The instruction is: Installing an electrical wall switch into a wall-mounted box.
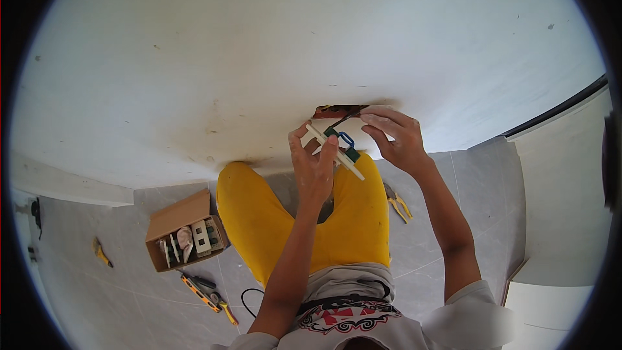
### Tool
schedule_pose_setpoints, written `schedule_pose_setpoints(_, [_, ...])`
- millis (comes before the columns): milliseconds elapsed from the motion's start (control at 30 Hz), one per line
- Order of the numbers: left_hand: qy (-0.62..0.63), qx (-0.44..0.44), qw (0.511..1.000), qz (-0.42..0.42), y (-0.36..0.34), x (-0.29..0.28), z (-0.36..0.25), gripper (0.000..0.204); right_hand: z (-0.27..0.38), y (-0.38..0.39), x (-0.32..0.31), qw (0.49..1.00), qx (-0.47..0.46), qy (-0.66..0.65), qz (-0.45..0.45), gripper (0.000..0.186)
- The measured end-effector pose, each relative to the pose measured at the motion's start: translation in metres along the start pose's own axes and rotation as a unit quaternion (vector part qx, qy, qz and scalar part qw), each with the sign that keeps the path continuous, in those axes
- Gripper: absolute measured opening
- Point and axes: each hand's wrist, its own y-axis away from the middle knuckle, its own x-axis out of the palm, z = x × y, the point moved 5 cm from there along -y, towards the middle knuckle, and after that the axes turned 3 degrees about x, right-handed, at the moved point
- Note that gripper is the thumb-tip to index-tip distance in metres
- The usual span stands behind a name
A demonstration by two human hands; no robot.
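My left hand (312, 167) grips a white wall socket plate (350, 167) by its edges, tilted, with its back facing up to the right. Green terminal blocks (352, 154) and a short blue wire loop (346, 139) show on that back. A dark wire (345, 118) runs from the plate up toward the wall opening. My right hand (396, 136) is beside the opening, its fingertips closed at the upper end of this wire; the exact grip is partly hidden. The reddish wall box (329, 111) sits recessed in the white wall, just beyond both hands.
On the grey tiled floor (447, 220) at left stands an open cardboard box (155, 260) of socket plates. Near it lie a yellow-and-black tool (202, 293) and a yellow-handled tool (102, 253). Yellow-handled pliers (398, 205) lie right of my knees.
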Motion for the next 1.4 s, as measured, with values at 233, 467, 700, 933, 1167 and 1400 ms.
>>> schedule_pose_setpoints(233, [0.010,0.083,0.996,-0.003,0.001,-0.003,0.011,0.048,0.002,-0.018,0.022,0.991,-0.028,0.065,0.114,0.022])
schedule_pose_setpoints(467, [0.046,0.046,0.997,0.035,-0.003,-0.010,0.016,0.043,-0.013,-0.018,0.028,0.974,-0.075,0.124,0.172,0.025])
schedule_pose_setpoints(700, [0.027,0.064,0.997,0.017,0.003,-0.003,0.019,0.055,-0.021,-0.016,0.032,0.979,-0.141,0.127,0.072,0.023])
schedule_pose_setpoints(933, [0.048,0.097,0.994,0.018,0.013,0.006,0.018,0.070,-0.012,-0.013,0.028,0.996,-0.066,0.024,0.050,0.016])
schedule_pose_setpoints(1167, [0.044,0.081,0.995,0.035,0.008,0.001,0.018,0.074,-0.010,-0.003,0.026,0.988,-0.111,0.054,-0.098,0.026])
schedule_pose_setpoints(1400, [0.046,0.112,0.991,0.060,0.004,0.003,0.029,0.084,-0.023,0.003,0.047,0.977,-0.081,0.027,-0.196,0.018])
